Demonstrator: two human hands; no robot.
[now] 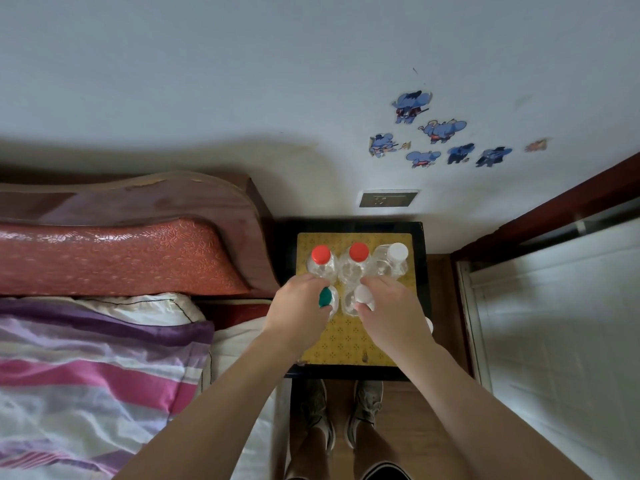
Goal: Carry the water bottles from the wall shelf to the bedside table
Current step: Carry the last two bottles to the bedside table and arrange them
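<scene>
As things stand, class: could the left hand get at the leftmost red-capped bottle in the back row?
Probably yes. The left hand grips the green-capped bottle; the leftmost red-capped bottle stands just behind, nothing between.

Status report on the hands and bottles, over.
Left hand on green-capped bottle; right hand on white-capped bottle. Three bottles behind on bedside table. Nothing blocking.

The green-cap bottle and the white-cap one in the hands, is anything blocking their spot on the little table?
Nothing visible. The left hand holds the green-cap bottle and the right hand the white-cap bottle over bare yellow mat. The three bottles already there stand behind, near the wall.
</scene>
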